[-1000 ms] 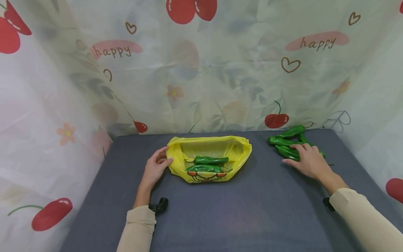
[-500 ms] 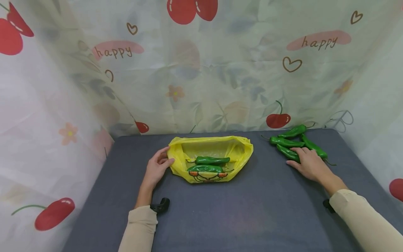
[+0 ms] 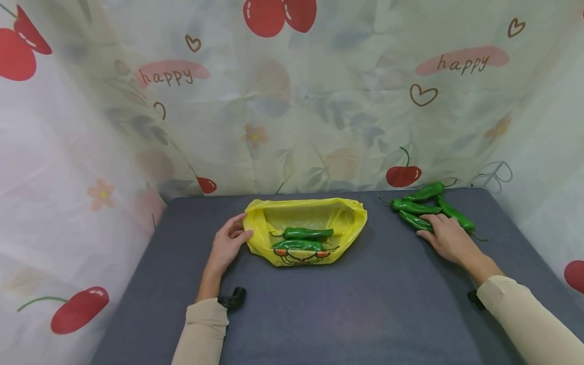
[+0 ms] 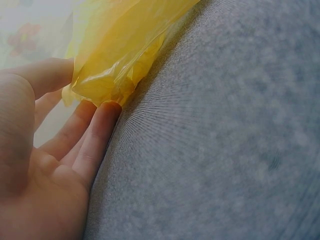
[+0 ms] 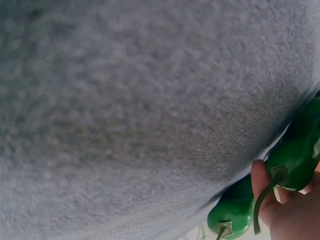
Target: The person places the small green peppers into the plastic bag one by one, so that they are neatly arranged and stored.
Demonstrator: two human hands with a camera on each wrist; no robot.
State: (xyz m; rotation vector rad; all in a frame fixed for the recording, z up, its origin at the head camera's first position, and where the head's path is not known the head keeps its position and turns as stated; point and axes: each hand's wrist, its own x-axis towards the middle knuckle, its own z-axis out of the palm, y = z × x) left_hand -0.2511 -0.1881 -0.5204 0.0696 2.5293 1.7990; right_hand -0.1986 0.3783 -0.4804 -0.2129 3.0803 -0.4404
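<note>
A small curtained-off booth around a desk (image 3: 347,314), by the look of it. With 12 o'clock straight ahead of the person, a thin, creased curtain (image 3: 315,111) printed with cherries, hearts, flowers and the word "happy" hangs at 12; cherry-printed side panels (image 3: 50,223) close in at 10 and 2. The desk's top is dark grey and woven-looking. Green peppers (image 3: 414,206) at 1 are household fare, but what building this is cannot be told.

bag (image 3: 301,214): yellow | peppers (image 3: 308,233): green | table (image 3: 356,304): grey | backdrop (image 3: 315,116): pale, cherry-printed
</note>
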